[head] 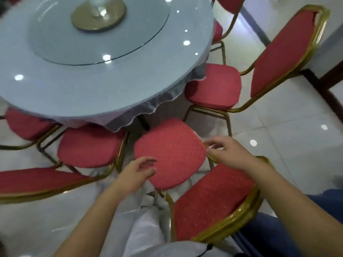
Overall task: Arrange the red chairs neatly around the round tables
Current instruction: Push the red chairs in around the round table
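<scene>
The chair (169,154) under my hands has a red seat speckled with small pale dots, and its frame is gold. The other chairs share that red and gold. The round table (83,89) wears a pale blue-grey cover, its glass turntable (55,43) greyish around a dull gold hub (98,14). The floor tiles (278,127) are glossy white.
</scene>
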Demonstrator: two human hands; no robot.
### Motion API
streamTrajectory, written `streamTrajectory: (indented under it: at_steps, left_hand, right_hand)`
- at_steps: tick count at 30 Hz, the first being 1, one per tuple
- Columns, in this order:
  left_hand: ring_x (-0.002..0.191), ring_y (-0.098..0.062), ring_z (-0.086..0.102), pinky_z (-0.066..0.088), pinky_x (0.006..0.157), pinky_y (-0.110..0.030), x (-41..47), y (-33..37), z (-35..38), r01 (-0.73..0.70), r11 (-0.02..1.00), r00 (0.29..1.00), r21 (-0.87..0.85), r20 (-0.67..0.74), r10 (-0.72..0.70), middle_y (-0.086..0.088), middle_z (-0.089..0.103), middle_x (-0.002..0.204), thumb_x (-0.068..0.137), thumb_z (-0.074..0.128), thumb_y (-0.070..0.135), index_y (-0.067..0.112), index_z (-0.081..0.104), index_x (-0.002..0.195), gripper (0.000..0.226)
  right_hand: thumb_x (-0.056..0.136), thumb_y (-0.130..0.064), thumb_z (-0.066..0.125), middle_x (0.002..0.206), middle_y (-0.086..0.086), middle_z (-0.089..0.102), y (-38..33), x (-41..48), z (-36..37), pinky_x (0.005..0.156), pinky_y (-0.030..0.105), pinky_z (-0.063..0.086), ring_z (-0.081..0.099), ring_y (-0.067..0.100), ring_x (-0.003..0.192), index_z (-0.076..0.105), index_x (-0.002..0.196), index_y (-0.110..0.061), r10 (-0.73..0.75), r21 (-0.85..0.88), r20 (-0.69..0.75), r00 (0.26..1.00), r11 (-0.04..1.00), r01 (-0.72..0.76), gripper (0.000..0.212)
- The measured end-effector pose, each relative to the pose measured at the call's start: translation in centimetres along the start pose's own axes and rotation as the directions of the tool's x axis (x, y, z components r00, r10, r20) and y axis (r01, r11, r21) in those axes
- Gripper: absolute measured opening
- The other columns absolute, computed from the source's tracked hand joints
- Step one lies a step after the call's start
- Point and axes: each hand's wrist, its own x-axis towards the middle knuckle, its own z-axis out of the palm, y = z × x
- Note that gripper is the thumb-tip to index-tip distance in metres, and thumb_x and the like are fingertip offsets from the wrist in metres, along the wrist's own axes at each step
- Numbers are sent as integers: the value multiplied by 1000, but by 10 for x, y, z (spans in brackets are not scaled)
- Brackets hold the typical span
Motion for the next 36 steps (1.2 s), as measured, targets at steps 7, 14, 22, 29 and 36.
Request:
streamTrajectory:
  at_steps: [7, 14, 22, 29, 36]
  left_hand:
    - [120, 7, 47, 36, 100, -14, -98, -12, 107, 104, 942, 927, 320, 313, -208, 35, 47, 126, 76, 74, 55, 54, 45, 137, 68]
    - [124, 1, 48, 38, 101, -14, -118, -26, 147, -32, 887, 970, 460, 230, -84, 23, 46, 141, 74, 76, 29, 49, 39, 142, 80]
    - [118, -14, 57, 50, 90, -31, -112, -28, 171, -80, 766, 993, 638, -18, 120, 28, 48, 140, 75, 45, 14, 60, 30, 141, 82]
    - [114, -11, 59, 51, 82, -30, -75, -8, 136, -31, 795, 981, 606, -132, 140, 27, 55, 132, 74, 42, 3, 60, 41, 135, 83]
    - [115, -11, 59, 53, 84, -29, -51, -2, 107, -25, 820, 978, 571, -154, 138, 25, 59, 131, 73, 43, -1, 53, 53, 131, 80]
  right_hand:
    - [61, -85, 63, 130, -31, 53, 58, -56, -67, 102, 18, 39, 51, -6, 116, 55, 126, -54, 32, -312, 504, 863, 939, 147, 72]
    - [61, -78, 49, 101, -28, 64, 66, -75, -62, 90, 31, 44, 58, 1, 104, 63, 106, -45, -142, -630, 520, 843, 603, 490, 58]
    - [78, -53, 47, 90, -13, 67, 86, -81, -46, 94, 37, 36, 59, 13, 93, 68, 97, -44, -274, -649, 249, 929, 665, 371, 30]
    - [76, -44, 56, 89, -16, 64, 69, -38, -43, 86, 38, 34, 52, 16, 94, 72, 95, -45, -280, -523, 141, 950, 793, 312, 25]
    - [76, -44, 61, 95, -14, 64, 51, -6, -34, 88, 38, 33, 54, 18, 99, 72, 98, -44, -262, -540, 95, 960, 797, 271, 25]
